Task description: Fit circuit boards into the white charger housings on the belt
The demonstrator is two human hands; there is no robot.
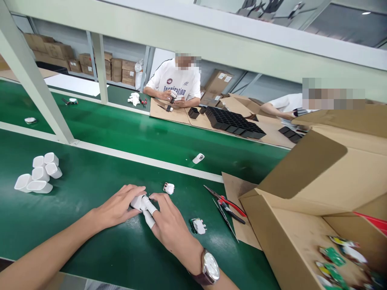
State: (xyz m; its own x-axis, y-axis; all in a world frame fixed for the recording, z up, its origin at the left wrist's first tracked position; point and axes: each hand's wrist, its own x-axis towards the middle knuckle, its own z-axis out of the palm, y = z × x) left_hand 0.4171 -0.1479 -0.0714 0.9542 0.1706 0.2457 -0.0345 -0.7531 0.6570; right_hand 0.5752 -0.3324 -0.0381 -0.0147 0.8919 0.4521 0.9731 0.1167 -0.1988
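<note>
My left hand [121, 205] is closed around a white plastic housing [137, 202], holding it low over the green bench. My right hand [171, 221] has white covers on two fingers, and these fingers press together at the housing's near end. Whatever lies between them is hidden. Just beyond my right hand sits a small white plug part [168, 188]. To its right lies another white plug part with a green circuit board [198, 226]. Several empty white housings [40, 173] are grouped on the bench at the left.
Red-and-black pliers [232, 207] and tweezers [226, 220] lie beside a cardboard box [272, 225] with circuit boards in it. A white charger [198, 158] rests on the conveyor belt [136, 139]. Across it, two people work near black trays [232, 123]. A metal post [39, 80] rises at left.
</note>
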